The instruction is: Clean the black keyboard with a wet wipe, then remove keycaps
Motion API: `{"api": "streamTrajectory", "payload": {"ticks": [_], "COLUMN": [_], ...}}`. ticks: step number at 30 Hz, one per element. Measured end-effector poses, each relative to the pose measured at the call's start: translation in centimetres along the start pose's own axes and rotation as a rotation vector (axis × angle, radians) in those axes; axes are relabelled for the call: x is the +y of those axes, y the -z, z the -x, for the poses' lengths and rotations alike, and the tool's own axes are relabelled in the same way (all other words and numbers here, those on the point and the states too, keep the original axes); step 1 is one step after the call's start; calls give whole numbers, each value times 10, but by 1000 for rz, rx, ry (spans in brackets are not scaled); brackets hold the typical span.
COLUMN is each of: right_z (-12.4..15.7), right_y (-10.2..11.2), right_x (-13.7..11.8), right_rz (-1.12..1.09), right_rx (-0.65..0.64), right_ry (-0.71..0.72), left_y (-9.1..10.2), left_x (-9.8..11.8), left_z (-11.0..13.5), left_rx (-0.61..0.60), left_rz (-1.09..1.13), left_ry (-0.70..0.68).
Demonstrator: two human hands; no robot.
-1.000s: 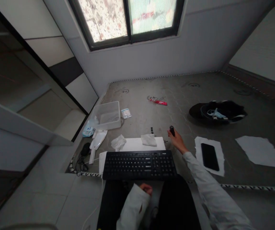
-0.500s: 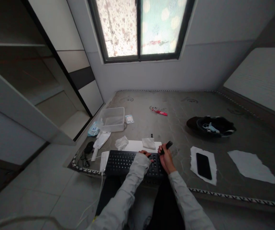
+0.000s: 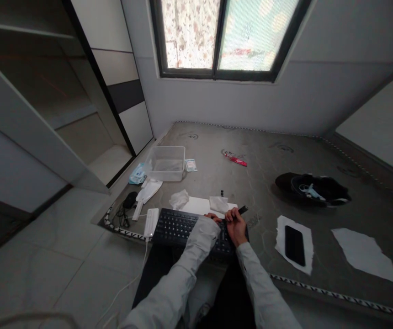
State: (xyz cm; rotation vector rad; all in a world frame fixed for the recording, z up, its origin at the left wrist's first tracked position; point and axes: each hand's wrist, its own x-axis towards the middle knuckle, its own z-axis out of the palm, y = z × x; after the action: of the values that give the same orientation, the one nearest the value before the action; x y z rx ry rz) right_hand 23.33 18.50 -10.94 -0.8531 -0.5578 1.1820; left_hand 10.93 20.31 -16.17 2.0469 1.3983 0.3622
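A black keyboard [image 3: 179,226] lies at the near edge of a grey mattress [image 3: 265,169]. My right hand [image 3: 236,226] is closed round a small black tool [image 3: 242,210] over the keyboard's right end. My left hand [image 3: 213,216] rests on the keys just left of it, mostly hidden by my sleeve, with the fingers curled. A white board [image 3: 196,205] lies behind the keyboard with two crumpled tissues [image 3: 179,199] on it. A tiny black piece [image 3: 222,192] sits just beyond the board.
A black phone [image 3: 294,238] lies on torn white paper to the right. Further right is another paper sheet [image 3: 364,253]. A black cap [image 3: 315,187], a red wrapper [image 3: 235,158], a clear plastic tub [image 3: 167,163] and a black mouse [image 3: 130,199] lie around. A wardrobe stands left.
My right hand drew back from the mattress to the keyboard with the black tool. My left hand rose from my lap onto the keys. The view tilted and shifted left.
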Motion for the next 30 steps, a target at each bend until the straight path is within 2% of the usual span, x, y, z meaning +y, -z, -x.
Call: {"api": "streamTrajectory", "payload": {"ticks": [13, 21, 30], "right_z": [-1, -2, 18], "right_y": [2, -3, -2], "right_x": [3, 22, 44], "right_rz": [36, 158, 407], "right_rx": [-24, -10, 46], "right_ry": [-1, -11, 199], "left_y": [4, -6, 5], "left_x": [7, -1, 7], "left_z": [3, -4, 6], "left_rx": [-29, -39, 6], "left_rz": [5, -18, -131], "left_ry": [5, 32, 5]}}
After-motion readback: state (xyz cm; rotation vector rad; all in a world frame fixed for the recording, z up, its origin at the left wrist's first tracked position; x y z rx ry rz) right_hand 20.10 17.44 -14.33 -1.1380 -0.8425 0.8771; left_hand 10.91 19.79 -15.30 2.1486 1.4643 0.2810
